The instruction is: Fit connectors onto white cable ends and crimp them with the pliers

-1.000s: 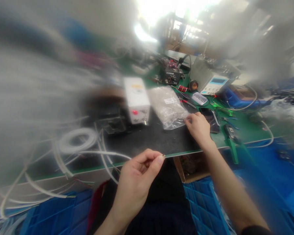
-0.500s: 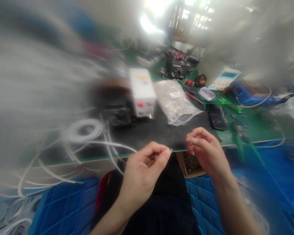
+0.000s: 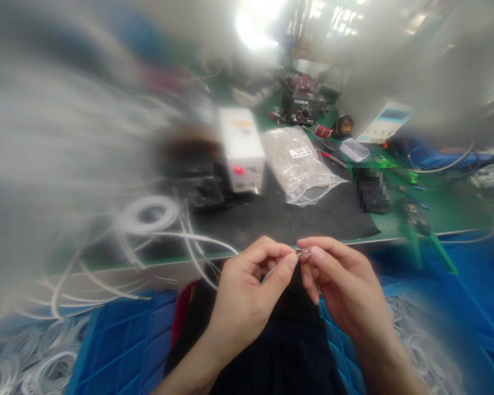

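Note:
My left hand (image 3: 253, 293) is closed, thumb and forefinger pinching the end of a white cable (image 3: 201, 238). Thin wire tips poke out past those fingertips. Between the thumb and fingers of my right hand (image 3: 348, 277) is a small clear plastic piece (image 3: 306, 253), possibly a connector. Its far side is hidden by the fingers. The two hands meet in front of the bench edge, with the wire tips at the clear piece; whether they have entered it I cannot tell. A coil of the white cable (image 3: 170, 211) rests on the bench to the left.
On the black mat (image 3: 267, 222) are a white box (image 3: 242, 144) with a lit red light and a zip bag (image 3: 298, 164) of small parts. Green-handled pliers (image 3: 436, 244) lie at the right. Blue crates (image 3: 121, 334) with coiled cables stand below the bench.
My right hand has moved left and inward, bringing the small clear piece to the wire tips at my left hand. The red light on the white box now glows brighter. The view has shifted slightly.

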Demonstrator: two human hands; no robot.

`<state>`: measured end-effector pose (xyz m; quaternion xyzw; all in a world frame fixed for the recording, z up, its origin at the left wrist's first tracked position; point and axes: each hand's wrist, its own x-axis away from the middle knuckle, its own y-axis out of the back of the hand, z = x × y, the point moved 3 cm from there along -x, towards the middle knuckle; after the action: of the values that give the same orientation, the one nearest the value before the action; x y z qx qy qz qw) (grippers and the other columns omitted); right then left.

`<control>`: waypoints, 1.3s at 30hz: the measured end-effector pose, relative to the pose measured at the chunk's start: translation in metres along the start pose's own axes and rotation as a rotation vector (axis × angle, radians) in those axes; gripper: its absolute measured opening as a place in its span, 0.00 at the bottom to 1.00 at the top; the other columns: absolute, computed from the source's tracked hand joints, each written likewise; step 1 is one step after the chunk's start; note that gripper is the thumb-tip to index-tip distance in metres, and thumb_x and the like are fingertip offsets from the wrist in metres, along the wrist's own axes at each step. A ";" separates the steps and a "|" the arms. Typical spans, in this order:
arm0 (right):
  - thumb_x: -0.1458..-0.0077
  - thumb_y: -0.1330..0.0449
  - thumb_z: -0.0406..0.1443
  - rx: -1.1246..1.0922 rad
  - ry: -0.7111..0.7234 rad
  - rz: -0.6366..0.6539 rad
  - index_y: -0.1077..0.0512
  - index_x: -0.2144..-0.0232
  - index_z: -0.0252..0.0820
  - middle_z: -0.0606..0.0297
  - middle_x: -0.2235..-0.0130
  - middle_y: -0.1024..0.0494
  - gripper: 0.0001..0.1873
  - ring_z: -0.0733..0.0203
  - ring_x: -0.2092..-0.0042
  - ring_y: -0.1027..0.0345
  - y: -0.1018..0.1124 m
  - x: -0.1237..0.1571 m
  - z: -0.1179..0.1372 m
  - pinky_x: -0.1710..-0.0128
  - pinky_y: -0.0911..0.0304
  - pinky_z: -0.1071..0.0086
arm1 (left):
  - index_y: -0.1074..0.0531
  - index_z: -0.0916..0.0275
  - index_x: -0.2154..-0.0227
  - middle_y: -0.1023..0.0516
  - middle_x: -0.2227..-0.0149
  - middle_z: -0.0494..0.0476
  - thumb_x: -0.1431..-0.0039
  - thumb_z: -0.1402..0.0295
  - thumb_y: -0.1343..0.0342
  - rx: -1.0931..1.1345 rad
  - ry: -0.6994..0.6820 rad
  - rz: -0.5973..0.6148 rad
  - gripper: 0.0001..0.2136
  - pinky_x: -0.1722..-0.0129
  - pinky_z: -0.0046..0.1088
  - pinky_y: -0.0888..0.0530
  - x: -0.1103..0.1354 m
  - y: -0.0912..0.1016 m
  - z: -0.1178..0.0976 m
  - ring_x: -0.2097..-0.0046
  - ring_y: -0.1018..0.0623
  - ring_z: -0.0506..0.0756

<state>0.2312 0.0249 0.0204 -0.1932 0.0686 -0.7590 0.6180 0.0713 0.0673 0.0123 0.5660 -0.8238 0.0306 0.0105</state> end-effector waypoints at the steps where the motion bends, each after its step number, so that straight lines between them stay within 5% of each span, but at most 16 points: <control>1: 0.33 0.30 0.38 0.003 0.011 -0.014 0.14 0.55 0.44 0.63 0.68 0.17 0.07 0.65 0.74 0.28 -0.001 0.000 0.000 0.77 0.33 0.73 | 0.17 0.59 0.63 0.20 0.66 0.52 0.28 0.63 0.38 -0.006 -0.001 -0.002 0.09 0.65 0.26 0.30 0.000 0.000 0.000 0.65 0.25 0.52; 39: 0.32 0.29 0.39 0.215 0.072 -0.021 0.14 0.54 0.47 0.68 0.70 0.20 0.07 0.68 0.71 0.27 0.006 0.005 -0.001 0.72 0.32 0.76 | 0.18 0.58 0.65 0.21 0.67 0.48 0.27 0.64 0.37 0.027 -0.013 0.032 0.09 0.65 0.25 0.30 0.001 -0.001 0.000 0.66 0.25 0.50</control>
<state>0.2350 0.0186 0.0185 -0.0987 0.0069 -0.7748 0.6244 0.0717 0.0663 0.0123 0.5531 -0.8322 0.0383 -0.0031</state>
